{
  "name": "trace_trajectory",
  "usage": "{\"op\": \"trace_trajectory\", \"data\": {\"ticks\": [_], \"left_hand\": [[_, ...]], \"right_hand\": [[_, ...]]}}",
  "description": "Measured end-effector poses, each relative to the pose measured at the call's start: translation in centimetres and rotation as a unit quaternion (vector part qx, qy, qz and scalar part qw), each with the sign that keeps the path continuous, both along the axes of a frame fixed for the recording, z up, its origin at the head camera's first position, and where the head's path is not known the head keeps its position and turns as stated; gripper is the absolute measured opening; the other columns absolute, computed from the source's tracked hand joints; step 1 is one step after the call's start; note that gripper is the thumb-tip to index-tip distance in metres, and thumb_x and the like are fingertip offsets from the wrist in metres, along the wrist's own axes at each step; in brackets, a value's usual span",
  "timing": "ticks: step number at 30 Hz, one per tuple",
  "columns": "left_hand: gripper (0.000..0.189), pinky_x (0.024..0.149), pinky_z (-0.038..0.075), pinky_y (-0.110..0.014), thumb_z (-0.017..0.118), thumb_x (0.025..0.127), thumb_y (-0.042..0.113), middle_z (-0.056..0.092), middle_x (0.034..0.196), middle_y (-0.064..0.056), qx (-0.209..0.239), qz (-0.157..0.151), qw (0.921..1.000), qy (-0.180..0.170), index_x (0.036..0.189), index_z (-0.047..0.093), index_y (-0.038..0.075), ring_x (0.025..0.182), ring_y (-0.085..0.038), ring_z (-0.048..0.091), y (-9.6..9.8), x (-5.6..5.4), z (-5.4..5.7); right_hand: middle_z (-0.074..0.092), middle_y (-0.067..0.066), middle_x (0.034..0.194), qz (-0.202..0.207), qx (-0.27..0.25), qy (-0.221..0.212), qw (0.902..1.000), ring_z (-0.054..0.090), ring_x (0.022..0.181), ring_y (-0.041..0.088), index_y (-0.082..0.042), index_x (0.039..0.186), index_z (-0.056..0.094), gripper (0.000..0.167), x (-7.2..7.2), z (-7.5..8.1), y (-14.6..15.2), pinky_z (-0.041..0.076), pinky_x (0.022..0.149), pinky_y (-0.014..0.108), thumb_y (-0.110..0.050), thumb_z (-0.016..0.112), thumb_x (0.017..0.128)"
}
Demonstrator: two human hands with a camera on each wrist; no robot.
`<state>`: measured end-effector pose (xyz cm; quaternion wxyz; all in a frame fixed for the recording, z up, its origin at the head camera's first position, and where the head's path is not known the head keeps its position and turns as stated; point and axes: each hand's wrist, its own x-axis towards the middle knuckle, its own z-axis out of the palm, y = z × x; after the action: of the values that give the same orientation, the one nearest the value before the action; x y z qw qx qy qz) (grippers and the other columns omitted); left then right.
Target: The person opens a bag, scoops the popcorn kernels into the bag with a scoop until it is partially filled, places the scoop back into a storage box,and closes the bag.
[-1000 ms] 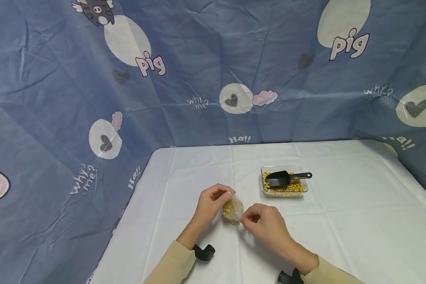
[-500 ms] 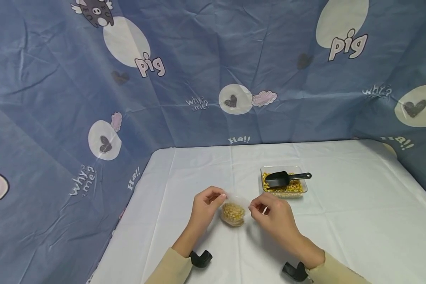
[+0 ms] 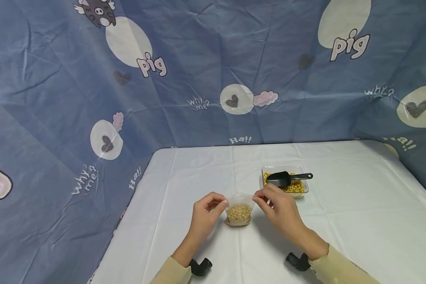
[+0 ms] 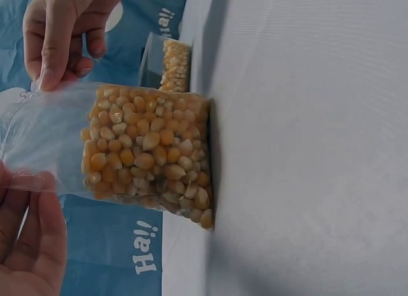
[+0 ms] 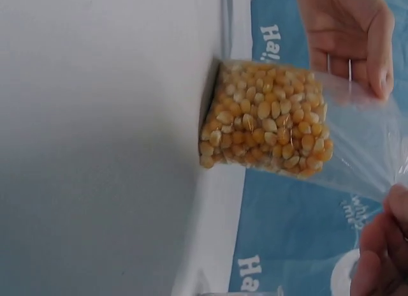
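A clear plastic bag (image 3: 238,214) of yellow corn kernels stands upright on the white table, its lower part full and its top part slack. My left hand (image 3: 206,215) pinches one upper corner between thumb and fingers; my right hand (image 3: 278,209) pinches the opposite upper corner. In the left wrist view the kernels (image 4: 146,146) fill the bag's lower half, its base right at the tabletop. The right wrist view shows the bag's clear film (image 5: 363,136) stretched between both hands.
Behind my right hand sits a clear rectangular container (image 3: 303,192) of corn kernels, a black scoop (image 3: 282,178) lying across it. White cloth covers the table (image 3: 358,189). A blue printed curtain (image 3: 198,71) hangs along the back and left. A black wrist mount (image 3: 200,267) sits on each wrist.
The bag was tilted and bunched; now it stands upright with its top spread. My right hand has moved up and right, away from the left hand, which has shifted slightly left and down.
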<state>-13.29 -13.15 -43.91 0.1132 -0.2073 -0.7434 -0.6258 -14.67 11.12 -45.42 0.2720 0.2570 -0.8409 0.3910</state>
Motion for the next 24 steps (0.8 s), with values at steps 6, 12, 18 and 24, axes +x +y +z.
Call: {"op": "trace_trajectory", "data": {"ticks": [6, 12, 18, 24], "left_hand": [[0.004, 0.075, 0.057, -0.037, 0.069, 0.092, -0.006, 0.068, 0.089, -0.017, -0.002, 0.006, 0.9997, 0.022, 0.094, 0.070, -0.002, 0.084, -0.030, 0.068, -0.03, 0.06, -0.16], [0.007, 0.073, 0.058, -0.040, 0.072, 0.089, -0.007, 0.070, 0.088, -0.014, -0.029, 0.029, 0.9977, 0.054, 0.092, 0.071, 0.000, 0.085, -0.024, 0.069, -0.30, 0.06, 0.00], [0.012, 0.078, 0.056, -0.037, 0.072, 0.088, -0.009, 0.072, 0.087, -0.005, -0.058, 0.032, 0.9933, 0.094, 0.092, 0.072, 0.002, 0.084, -0.021, 0.069, -0.52, 0.17, -0.01], [0.012, 0.086, 0.053, -0.040, 0.071, 0.088, -0.010, 0.071, 0.089, -0.007, -0.068, 0.017, 0.9918, 0.107, 0.093, 0.071, 0.001, 0.091, -0.024, 0.069, -0.55, 0.21, -0.03]], "right_hand": [[0.060, -0.016, 0.086, 0.016, -0.011, -0.001, 0.9998, 0.053, 0.070, 0.000, -0.020, 0.090, 0.073, 0.006, -0.43, -0.36, 0.30, 0.049, 0.056, 0.025, -0.017, 0.078, 0.090], [0.061, -0.016, 0.090, 0.042, -0.016, -0.013, 0.9989, 0.057, 0.076, 0.001, -0.019, 0.093, 0.073, 0.004, -0.54, -0.44, 0.51, 0.049, 0.057, 0.023, -0.019, 0.077, 0.092], [0.059, -0.016, 0.088, 0.052, -0.004, -0.006, 0.9986, 0.057, 0.077, 0.000, -0.020, 0.091, 0.071, 0.005, -0.63, -0.59, 0.44, 0.049, 0.056, 0.022, -0.019, 0.073, 0.094], [0.058, -0.015, 0.086, 0.054, 0.009, 0.019, 0.9983, 0.056, 0.075, 0.000, -0.023, 0.090, 0.068, 0.014, -0.52, -0.62, 0.14, 0.046, 0.057, 0.019, -0.011, 0.076, 0.091]]}}
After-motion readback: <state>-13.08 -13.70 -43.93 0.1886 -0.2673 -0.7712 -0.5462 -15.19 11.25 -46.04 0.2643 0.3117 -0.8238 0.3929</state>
